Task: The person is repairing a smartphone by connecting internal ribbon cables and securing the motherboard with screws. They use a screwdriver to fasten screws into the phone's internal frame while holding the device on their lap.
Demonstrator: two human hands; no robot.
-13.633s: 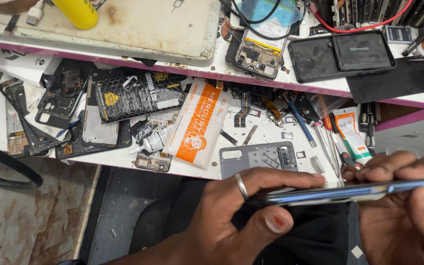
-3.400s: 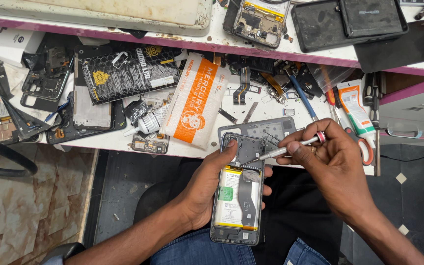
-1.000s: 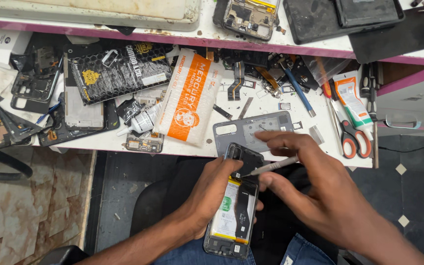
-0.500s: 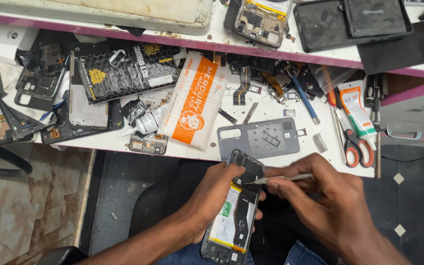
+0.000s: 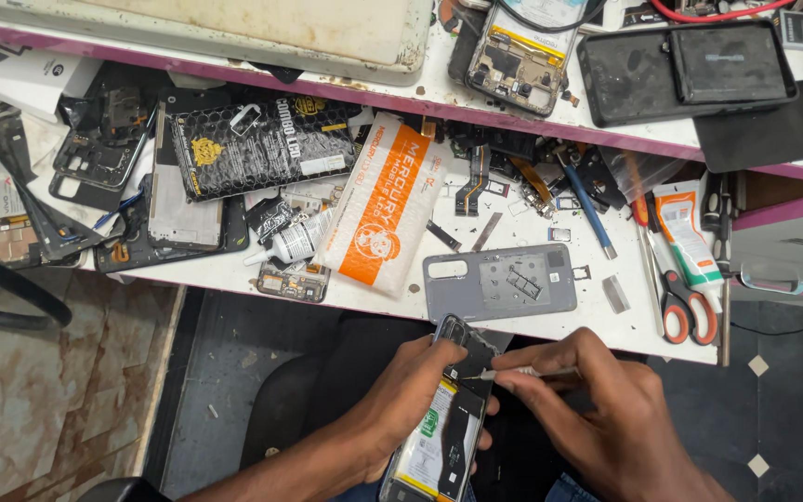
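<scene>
Two bare hands work on an opened phone (image 5: 443,423) held low, below the near edge of the white workbench (image 5: 392,307) and above the person's lap. The left hand (image 5: 408,395) wraps around the phone's left side, fingers closed on its edge, and keeps it tilted with the exposed inside facing up; a battery with a green and yellow label shows in its lower half. The right hand (image 5: 597,409) pinches a thin metal tool (image 5: 522,373) between thumb and fingers, with the tip touching the upper part of the phone's interior.

Just beyond the hands, on the bench edge, lies a grey phone back cover (image 5: 499,284), inside up. To its left rests a white and orange pouch (image 5: 383,214), with a small white glue bottle (image 5: 285,246) beside it and a black patterned package (image 5: 267,149) further back. To the right of the cover lie orange-handled scissors (image 5: 690,307), a white tube (image 5: 685,228) and a blue-handled screwdriver (image 5: 587,204). Loose phone frames and parts crowd the left of the bench. On the raised shelf behind sits another opened phone (image 5: 522,51) and a black case (image 5: 685,65).
</scene>
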